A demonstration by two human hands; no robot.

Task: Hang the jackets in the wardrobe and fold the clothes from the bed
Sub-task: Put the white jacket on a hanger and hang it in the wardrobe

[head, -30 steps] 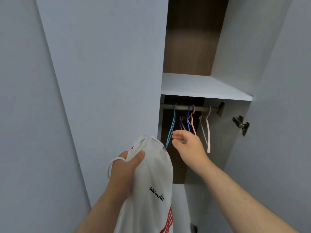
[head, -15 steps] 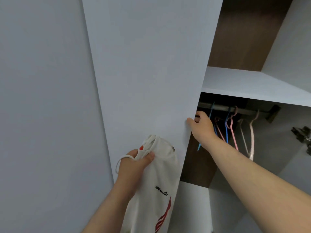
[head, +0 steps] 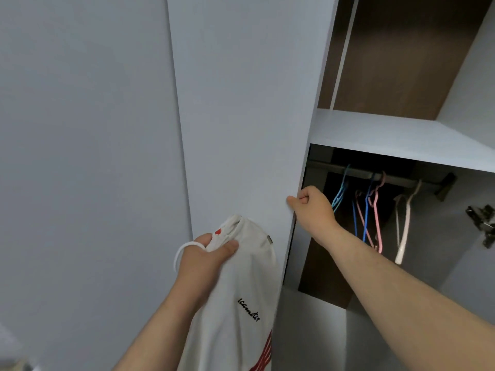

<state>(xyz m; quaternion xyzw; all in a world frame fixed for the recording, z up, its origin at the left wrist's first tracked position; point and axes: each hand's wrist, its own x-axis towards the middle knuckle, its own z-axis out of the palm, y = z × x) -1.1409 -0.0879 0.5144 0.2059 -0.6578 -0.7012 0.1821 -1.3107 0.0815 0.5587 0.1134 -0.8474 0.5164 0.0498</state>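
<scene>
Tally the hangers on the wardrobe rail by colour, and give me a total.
Light blue hanger: 1
Dark blue hanger: 1
Pink hanger: 1
Whitish hanger: 1
Total: 4, counted by the hooks over the rail.
</scene>
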